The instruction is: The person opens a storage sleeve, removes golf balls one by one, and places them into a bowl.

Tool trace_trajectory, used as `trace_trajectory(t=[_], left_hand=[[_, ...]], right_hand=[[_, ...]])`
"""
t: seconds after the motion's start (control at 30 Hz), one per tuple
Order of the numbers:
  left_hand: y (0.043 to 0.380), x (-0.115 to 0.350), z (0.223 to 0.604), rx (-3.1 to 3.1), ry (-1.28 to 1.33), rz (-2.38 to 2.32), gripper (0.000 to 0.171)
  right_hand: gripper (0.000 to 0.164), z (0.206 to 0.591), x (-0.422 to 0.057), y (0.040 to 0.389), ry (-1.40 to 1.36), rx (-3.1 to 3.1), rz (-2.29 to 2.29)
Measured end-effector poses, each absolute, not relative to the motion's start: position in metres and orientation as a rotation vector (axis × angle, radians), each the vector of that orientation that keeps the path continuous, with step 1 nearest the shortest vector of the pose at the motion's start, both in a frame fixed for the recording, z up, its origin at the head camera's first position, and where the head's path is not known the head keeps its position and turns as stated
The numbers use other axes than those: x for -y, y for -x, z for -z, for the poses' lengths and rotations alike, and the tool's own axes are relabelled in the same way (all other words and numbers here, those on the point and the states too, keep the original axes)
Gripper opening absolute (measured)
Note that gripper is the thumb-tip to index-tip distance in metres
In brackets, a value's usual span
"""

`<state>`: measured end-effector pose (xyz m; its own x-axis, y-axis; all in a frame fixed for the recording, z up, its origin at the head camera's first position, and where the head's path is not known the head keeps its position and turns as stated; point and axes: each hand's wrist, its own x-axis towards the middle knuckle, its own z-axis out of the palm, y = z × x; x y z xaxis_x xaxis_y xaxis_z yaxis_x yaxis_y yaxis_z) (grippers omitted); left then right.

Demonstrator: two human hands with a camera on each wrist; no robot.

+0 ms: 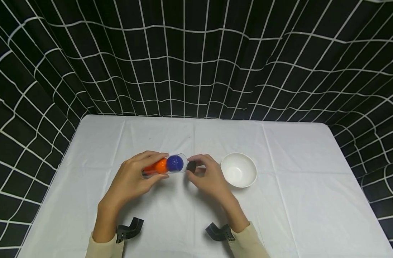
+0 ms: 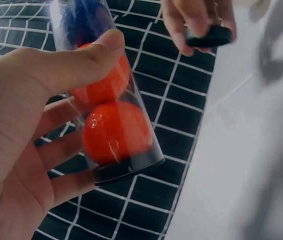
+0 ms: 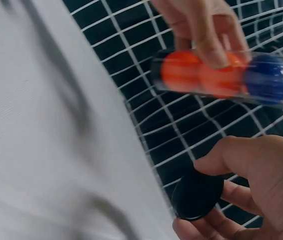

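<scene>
My left hand [image 1: 133, 177] grips a clear tube [image 3: 239, 95], thumb on one side and fingers on the other. Inside the tube sit two orange balls [image 2: 117, 132] and a blue ball [image 1: 175, 163], the blue one nearest the uncovered end. A black base closes the other end, as the left wrist view shows. Just right of the uncovered end, my right hand [image 1: 212, 177] pinches a round black lid [image 3: 197, 195] between thumb and fingers. A small gap separates lid and tube. In the head view the tube lies roughly sideways, its uncovered end towards the right hand.
A white bowl [image 1: 239, 170] stands on the white-covered table [image 1: 299, 179], close to the right of my right hand. Behind the table and at both sides hangs a black curtain [image 1: 196, 71] with a white grid. Black wrist mounts [image 1: 129, 231] jut inward from both sleeves.
</scene>
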<state>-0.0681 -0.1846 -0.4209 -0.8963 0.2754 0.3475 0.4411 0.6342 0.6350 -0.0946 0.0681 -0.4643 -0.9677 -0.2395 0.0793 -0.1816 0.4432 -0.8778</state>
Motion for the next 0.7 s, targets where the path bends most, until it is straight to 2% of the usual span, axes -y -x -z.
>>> trace_trajectory(t=[0.27,0.7], left_hand=[[0.068,0.182,0.42,2.639,0.597,1.136,0.052],[0.068,0.184,0.421,2.658,0.573,1.134,0.052]], right_hand=[[0.036,0.485,-0.063,0.095,0.447,-2.831,1.294],[0.036,0.492,-0.064,0.096,0.495,-2.867,1.224]])
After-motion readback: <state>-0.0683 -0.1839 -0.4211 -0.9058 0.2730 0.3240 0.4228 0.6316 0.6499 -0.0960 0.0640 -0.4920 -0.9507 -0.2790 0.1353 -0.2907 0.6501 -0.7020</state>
